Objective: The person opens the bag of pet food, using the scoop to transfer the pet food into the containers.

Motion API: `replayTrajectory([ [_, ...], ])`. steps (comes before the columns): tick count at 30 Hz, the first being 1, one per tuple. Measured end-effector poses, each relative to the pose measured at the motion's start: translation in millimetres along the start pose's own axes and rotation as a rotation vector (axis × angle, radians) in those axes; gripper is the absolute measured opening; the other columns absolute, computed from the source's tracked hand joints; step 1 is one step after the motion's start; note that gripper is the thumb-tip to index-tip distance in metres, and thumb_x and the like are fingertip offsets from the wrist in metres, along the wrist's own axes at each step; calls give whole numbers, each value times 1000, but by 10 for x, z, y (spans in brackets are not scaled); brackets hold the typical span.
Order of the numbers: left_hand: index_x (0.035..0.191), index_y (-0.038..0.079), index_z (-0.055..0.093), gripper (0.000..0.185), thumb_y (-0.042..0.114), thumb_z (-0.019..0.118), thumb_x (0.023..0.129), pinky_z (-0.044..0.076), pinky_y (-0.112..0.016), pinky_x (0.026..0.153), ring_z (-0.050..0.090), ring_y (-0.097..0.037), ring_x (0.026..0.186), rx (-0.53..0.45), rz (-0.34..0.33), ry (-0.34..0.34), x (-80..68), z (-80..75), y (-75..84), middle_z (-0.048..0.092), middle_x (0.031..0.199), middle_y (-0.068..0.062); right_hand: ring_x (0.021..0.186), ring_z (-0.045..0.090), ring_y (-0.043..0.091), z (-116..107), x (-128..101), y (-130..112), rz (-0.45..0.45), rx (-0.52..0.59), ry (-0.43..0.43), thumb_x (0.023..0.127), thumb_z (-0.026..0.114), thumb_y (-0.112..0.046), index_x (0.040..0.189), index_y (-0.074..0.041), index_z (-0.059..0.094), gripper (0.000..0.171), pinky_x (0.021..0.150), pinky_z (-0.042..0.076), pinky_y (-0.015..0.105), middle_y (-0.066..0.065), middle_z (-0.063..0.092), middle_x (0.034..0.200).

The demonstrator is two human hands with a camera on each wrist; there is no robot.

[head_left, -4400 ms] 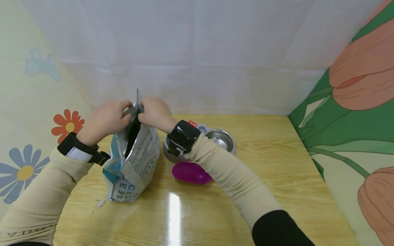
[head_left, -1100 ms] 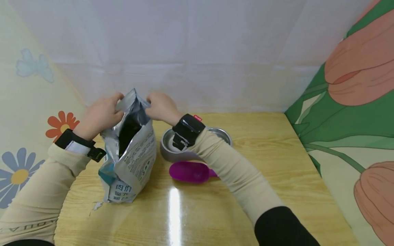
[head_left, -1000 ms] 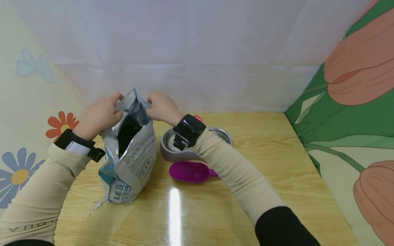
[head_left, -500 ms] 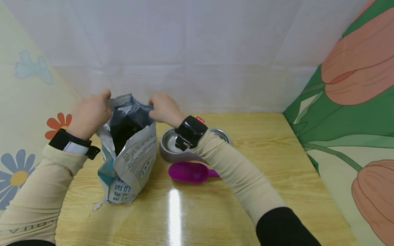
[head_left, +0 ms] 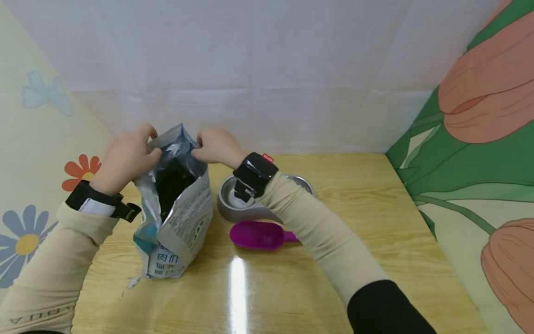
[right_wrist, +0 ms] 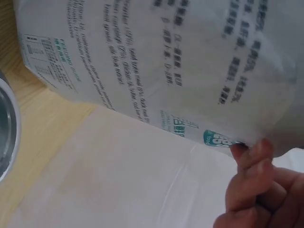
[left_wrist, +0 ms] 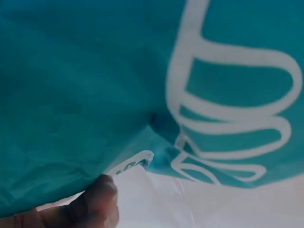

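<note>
A silver-and-teal pet food bag stands upright on the table at left, its mouth spread apart with dark contents showing inside. My left hand pinches the left side of its rim between thumb and fingers. On the opposite side, my right hand grips the rim's right edge. In the left wrist view, the bag's teal face fills most of the picture, with fingertips at its edge. The right wrist view has the printed white side and my curled right fingers at the edge.
A magenta scoop lies right of the bag, its handle partly under my right forearm. Behind it sits a grey double pet bowl with metal dishes, partly covered by my right wrist. A small torn scrap is near the bag's front left.
The bag's mouth, nearly closed at first, has been pulled wide as my hands moved apart. Since half a second ago, both hands have come slightly closer together, narrowing it a little.
</note>
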State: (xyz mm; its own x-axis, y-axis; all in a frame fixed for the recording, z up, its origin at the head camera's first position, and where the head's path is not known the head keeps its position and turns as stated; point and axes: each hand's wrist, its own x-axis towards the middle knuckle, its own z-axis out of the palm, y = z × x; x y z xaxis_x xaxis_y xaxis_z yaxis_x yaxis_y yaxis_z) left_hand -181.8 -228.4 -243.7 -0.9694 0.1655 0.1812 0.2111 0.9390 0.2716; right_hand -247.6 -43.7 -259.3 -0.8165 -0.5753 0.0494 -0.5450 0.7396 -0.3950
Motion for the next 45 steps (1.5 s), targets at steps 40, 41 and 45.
replayTrajectory([
  [40, 128, -8, 36, 56, 34, 48, 91, 40, -34, 49, 54, -27, 64, -128, -23, -150, -297, -117, -23, 57, 84, -22, 43, 39, 9, -14, -45, 22, -32, 76, -52, 83, 60, -39, 51, -15, 39, 46, 44, 30, 21, -4, 37, 46],
  [41, 127, -9, 37, 56, 34, 49, 91, 41, -34, 50, 55, -28, 66, -130, -27, -147, -344, -119, -48, 57, 88, -24, 42, 40, 9, -19, -80, 30, -39, 103, -96, 83, 60, -41, 50, -15, 39, 47, 43, 30, 21, -4, 37, 45],
  [45, 100, -8, 52, 43, 34, 52, 91, 37, -32, 47, 51, -25, 55, -112, -18, -99, -516, -98, -139, 56, 73, -20, 40, 37, 10, -60, -235, 36, -30, 158, -249, 84, 57, -49, 49, -13, 44, 52, 43, 29, 22, -3, 39, 45],
])
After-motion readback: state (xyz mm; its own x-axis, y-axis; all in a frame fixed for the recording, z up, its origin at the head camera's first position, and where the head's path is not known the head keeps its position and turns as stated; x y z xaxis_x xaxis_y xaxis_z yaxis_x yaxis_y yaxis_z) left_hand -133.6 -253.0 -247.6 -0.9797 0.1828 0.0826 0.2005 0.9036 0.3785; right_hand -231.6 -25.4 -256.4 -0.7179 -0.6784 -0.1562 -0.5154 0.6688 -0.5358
